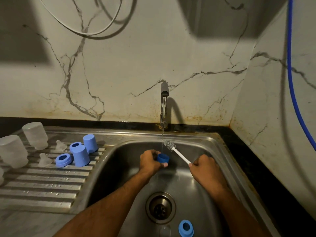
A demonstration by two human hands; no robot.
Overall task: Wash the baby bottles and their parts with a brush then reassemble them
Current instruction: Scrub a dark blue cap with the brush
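Left hand point(149, 160) fingers clamp wet dark-blue round plastic cap point(163, 158) under stream; right hand point(203, 165) fingers clamp white-handled grey-bristled brush point(177, 153)

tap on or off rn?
On: a thin stream runs from the faucet spout into the sink beside the brush.

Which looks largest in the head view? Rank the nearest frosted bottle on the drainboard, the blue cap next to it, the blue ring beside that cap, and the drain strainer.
1. Frosted bottle.
2. Drain strainer, though it sits nearer the camera, so this is unsure.
3. Blue cap.
4. Blue ring.
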